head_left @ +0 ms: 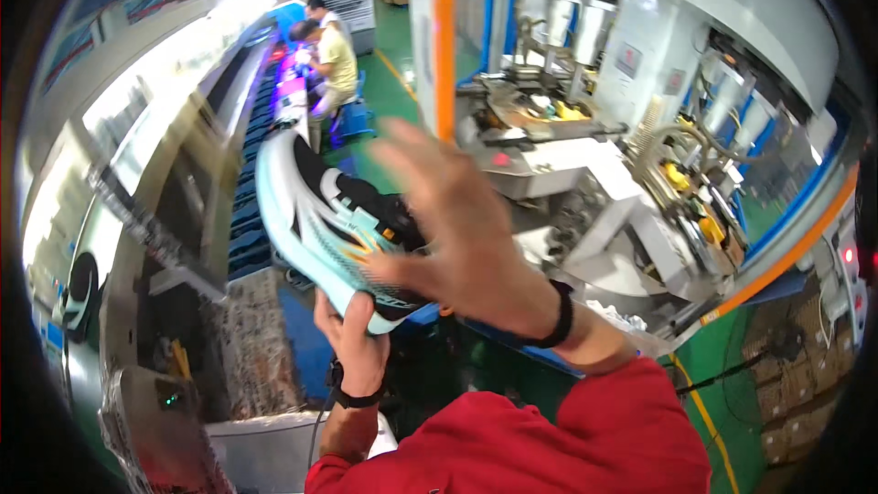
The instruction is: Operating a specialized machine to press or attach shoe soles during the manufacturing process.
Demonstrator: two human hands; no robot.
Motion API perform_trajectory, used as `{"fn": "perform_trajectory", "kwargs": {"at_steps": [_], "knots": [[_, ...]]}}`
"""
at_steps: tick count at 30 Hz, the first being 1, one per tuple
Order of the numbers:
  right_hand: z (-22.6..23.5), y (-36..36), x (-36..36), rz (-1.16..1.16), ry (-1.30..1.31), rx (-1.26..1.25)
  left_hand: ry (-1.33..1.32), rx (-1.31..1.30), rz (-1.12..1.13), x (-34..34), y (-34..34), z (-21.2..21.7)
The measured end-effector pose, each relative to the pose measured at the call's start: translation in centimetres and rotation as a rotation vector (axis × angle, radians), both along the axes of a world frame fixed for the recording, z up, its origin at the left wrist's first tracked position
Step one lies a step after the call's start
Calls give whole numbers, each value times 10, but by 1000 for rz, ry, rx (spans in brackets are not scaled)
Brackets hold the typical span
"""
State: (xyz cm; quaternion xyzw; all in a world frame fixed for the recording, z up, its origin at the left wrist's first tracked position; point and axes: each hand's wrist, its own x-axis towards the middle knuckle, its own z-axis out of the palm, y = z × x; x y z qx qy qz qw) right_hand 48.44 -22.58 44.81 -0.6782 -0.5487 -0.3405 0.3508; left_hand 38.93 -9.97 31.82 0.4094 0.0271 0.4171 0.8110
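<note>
A sports shoe (315, 206) with a pale mint and white sole, a black upper and an orange accent is held up in front of me. My left hand (355, 343) grips its lower end, the thumb pressed on the side of the sole. My right hand (448, 220), blurred by motion, is raised over the shoe's right side with thumb and fingers spread apart. Part of the black upper is hidden behind it. Whether the right thumb touches the shoe, I cannot tell.
To the left runs a conveyor line (247, 210); another shoe (82, 288) lies beyond it. A large machine (585, 155) with hoses and an orange-edged frame stands at the right. A worker in a yellow shirt (337, 64) sits further back. Stacked cartons (805, 393) fill the lower right.
</note>
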Motion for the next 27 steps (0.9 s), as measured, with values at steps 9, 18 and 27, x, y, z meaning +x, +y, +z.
{"fn": "perform_trajectory", "kwargs": {"at_steps": [9,18,27], "knots": [[-165,-245,81,-97,1245,748,434,468,-721,137,-206,-18],[-207,-440,73,-698,952,1023,516,780,-786,341,-386,-118],[-183,-488,43,-1137,794,1077,697,1333,-287,483,-467,-197]]}}
